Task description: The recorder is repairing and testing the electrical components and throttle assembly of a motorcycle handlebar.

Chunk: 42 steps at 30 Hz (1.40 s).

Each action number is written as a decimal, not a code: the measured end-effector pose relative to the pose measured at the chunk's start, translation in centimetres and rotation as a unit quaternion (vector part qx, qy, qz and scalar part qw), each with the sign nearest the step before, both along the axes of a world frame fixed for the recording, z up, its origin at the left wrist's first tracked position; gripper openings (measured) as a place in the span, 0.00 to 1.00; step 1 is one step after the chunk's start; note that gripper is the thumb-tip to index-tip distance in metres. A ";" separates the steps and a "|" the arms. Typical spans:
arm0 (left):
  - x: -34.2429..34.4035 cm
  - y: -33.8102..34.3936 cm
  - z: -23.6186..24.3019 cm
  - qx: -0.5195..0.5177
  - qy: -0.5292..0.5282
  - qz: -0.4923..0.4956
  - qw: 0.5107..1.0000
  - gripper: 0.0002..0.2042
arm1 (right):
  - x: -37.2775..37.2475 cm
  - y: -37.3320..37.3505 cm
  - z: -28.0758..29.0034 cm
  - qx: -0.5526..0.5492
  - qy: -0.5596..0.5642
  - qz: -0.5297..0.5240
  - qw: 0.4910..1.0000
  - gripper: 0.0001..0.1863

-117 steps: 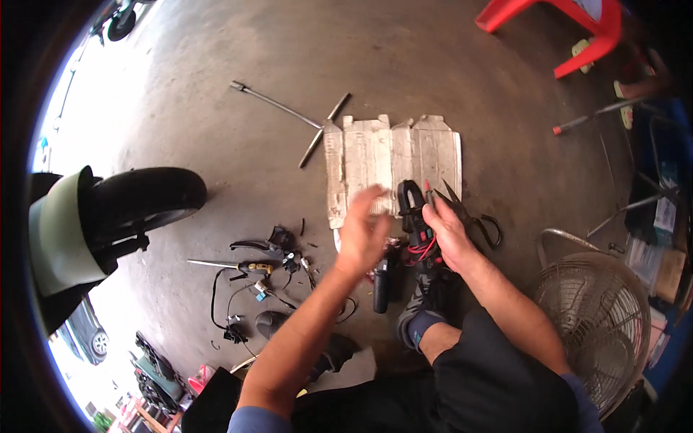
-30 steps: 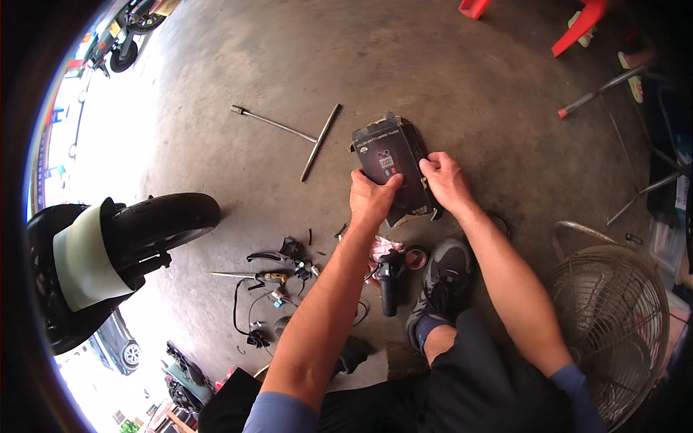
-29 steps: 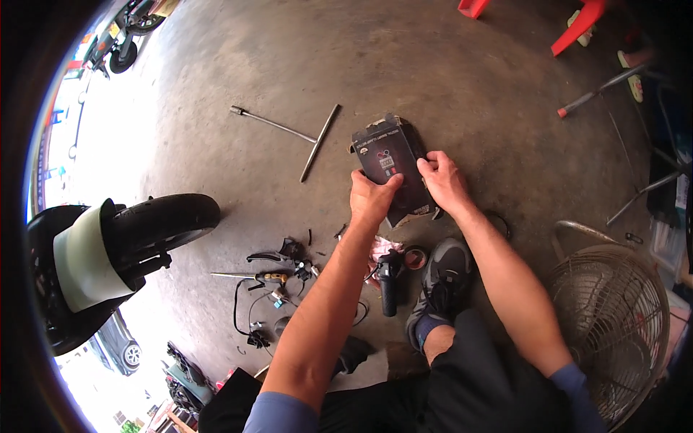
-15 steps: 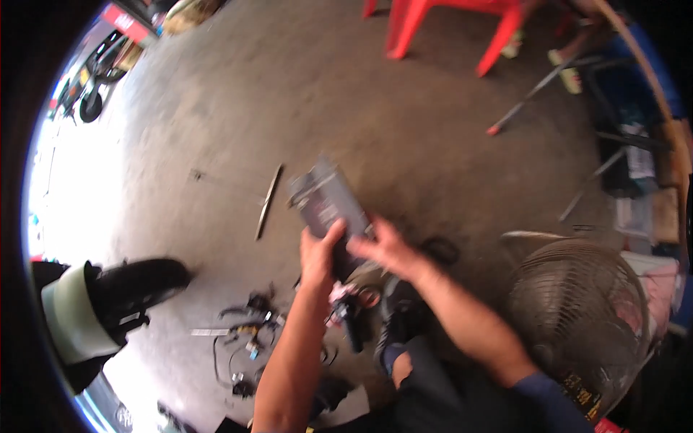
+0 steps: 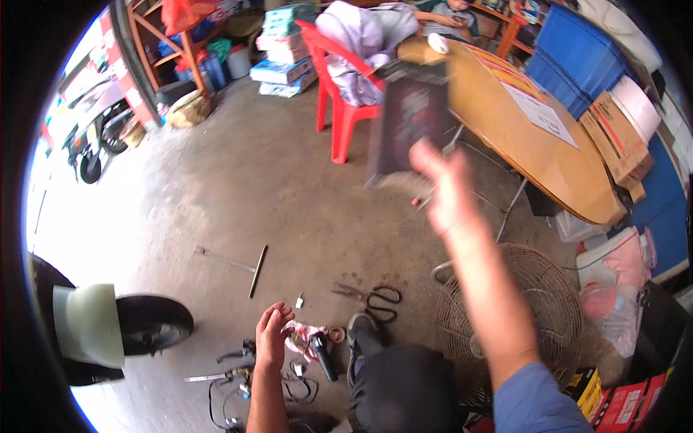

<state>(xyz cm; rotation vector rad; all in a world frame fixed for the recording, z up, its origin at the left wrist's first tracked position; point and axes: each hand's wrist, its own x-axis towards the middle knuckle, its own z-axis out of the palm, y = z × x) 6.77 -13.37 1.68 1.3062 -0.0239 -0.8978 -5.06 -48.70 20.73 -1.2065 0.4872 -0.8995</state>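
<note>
The dark box point(image 5: 413, 115), blurred, is gripped near its lower right corner by the right hand point(image 5: 449, 180), thumb laid across its face, apparently to steady it one-handed. It is held up before the red chair point(image 5: 341, 133) and table point(image 5: 577, 184), long axis pointed away from the body; in the loosely curled left hand point(image 5: 272, 333), nothing is seen held.

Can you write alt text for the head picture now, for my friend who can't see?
A person's right hand holds up a dark box, with a table beyond it. The left hand is over the floor, near a pink cloth; scissors and a fan are farther right.
</note>
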 end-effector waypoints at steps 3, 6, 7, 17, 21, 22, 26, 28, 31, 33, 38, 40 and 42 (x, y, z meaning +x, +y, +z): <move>-0.9 5.9 -2.6 0.032 0.021 0.039 0.999 0.25 | -3.7 -6.9 5.7 -0.045 0.035 0.017 0.998 0.19; -0.4 12.5 -5.8 0.024 0.033 0.115 0.993 0.18 | -8.7 -12.8 9.4 0.043 0.120 -0.003 0.992 0.18; 0.0 14.4 -6.7 0.027 0.054 0.155 0.986 0.18 | -10.4 -14.7 9.8 0.063 0.165 0.005 0.984 0.19; -1.4 25.7 -11.3 0.105 0.063 0.414 0.902 0.12 | -22.9 -30.8 9.6 -0.015 0.439 0.004 0.898 0.21; -2.6 26.5 -12.6 0.129 0.052 0.425 0.895 0.14 | -19.7 -31.1 12.1 -0.219 0.511 -0.073 0.828 0.21; -2.7 26.4 -13.1 0.145 0.054 0.423 0.893 0.14 | -18.5 -30.1 12.7 -0.284 0.513 -0.108 0.803 0.21; -3.6 25.5 -15.7 0.217 0.038 0.394 0.892 0.13 | -10.2 -20.9 14.2 -0.514 0.436 -0.131 0.727 0.21; -4.0 24.8 -16.9 0.263 0.020 0.365 0.893 0.12 | -6.2 -12.5 13.4 -0.557 0.391 -0.056 0.731 0.21; -5.1 23.5 -17.7 0.361 -0.041 0.271 0.891 0.12 | -2.1 2.6 10.3 -0.498 0.407 0.157 0.750 0.20; -6.1 22.7 -17.4 0.396 -0.077 0.235 0.884 0.12 | -0.5 11.9 8.0 -0.463 0.441 0.304 0.706 0.20; -8.5 21.4 -16.3 0.455 -0.103 0.129 0.875 0.12 | 1.3 24.5 3.5 -0.418 0.454 0.515 0.595 0.24; -9.3 21.2 -16.1 0.462 -0.153 0.054 0.872 0.13 | 2.1 25.8 1.9 -0.412 0.448 0.522 0.598 0.24; -9.9 20.8 -16.2 0.477 -0.156 0.022 0.865 0.14 | 2.8 25.9 0.7 -0.394 0.487 0.469 0.622 0.24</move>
